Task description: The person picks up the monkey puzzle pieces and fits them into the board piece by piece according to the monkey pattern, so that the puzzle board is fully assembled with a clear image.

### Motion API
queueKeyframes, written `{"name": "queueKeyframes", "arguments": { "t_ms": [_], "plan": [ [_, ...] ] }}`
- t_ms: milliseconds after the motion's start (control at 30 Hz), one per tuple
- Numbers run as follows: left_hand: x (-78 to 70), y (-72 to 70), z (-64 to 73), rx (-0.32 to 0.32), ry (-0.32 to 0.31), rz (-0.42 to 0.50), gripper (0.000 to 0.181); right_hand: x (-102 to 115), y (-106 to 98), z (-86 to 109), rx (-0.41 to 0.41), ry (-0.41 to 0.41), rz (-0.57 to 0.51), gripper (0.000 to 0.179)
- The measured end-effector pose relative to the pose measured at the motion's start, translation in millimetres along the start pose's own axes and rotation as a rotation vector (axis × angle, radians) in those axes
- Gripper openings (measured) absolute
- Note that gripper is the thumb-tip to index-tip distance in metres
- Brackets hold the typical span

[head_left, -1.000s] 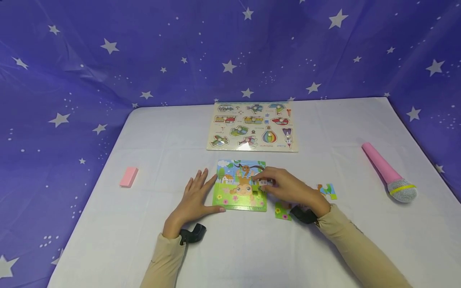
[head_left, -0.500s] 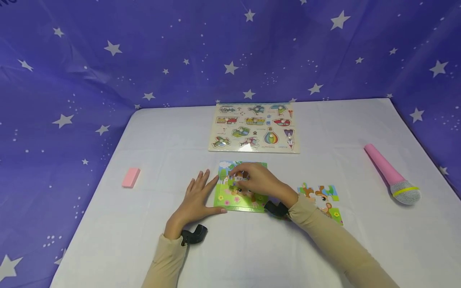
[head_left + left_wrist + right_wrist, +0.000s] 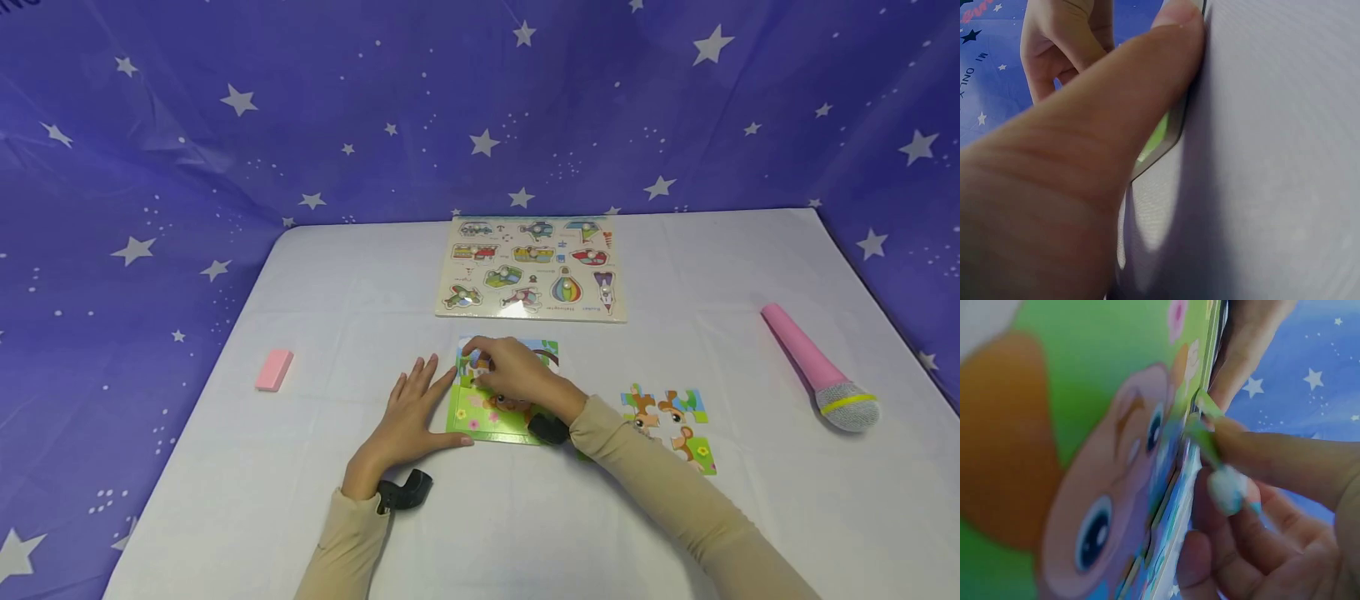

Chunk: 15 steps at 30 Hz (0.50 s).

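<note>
A small jigsaw board (image 3: pixel 480 427) with a cartoon monkey picture lies on the table. My left hand (image 3: pixel 408 421) rests along its left side with fingers spread, the thumb at the lower left corner. In the left wrist view the thumb (image 3: pixel 1147 69) lies along the board's edge. Over the board's upper left part, my right hand (image 3: pixel 513 371) pinches a puzzle piece between thumb and fingers. The right wrist view shows that puzzle piece (image 3: pixel 1207 440), green and partly blurred, close against the picture. The right hand covers much of the board's upper middle in the head view.
Loose puzzle pieces (image 3: pixel 678 417) with brown, white and green print lie to the right of the board, partly behind the right sleeve. A wooden peg puzzle (image 3: pixel 531 267) of vehicles lies behind. A pink eraser-like block (image 3: pixel 274 370) is left, a toy microphone (image 3: pixel 817 367) right.
My right hand has moved left across the board, from its right side to its upper left, with a puzzle piece in its fingers. The left hand stays in place.
</note>
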<state>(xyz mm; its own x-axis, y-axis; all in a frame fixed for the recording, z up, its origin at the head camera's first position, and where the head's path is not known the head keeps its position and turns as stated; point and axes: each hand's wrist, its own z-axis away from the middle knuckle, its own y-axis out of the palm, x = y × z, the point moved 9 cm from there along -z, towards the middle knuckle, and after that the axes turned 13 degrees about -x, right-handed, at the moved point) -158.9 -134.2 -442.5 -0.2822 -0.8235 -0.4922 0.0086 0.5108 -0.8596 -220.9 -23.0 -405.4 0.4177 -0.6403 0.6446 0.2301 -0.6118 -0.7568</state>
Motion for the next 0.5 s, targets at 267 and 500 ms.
{"name": "queueKeyframes", "arguments": {
  "t_ms": [267, 500],
  "plan": [
    [0.6, 1.2, -0.3, 0.002, 0.003, -0.007, 0.097, -0.2, 4.3, 2.0, 0.021, 0.009, 0.091, 0.027],
    [-0.2, 1.2, -0.4, 0.002, 0.004, -0.002, 0.096, 2.7, 4.7, 6.0, 0.011, -0.023, 0.198, 0.028]
  ]
}}
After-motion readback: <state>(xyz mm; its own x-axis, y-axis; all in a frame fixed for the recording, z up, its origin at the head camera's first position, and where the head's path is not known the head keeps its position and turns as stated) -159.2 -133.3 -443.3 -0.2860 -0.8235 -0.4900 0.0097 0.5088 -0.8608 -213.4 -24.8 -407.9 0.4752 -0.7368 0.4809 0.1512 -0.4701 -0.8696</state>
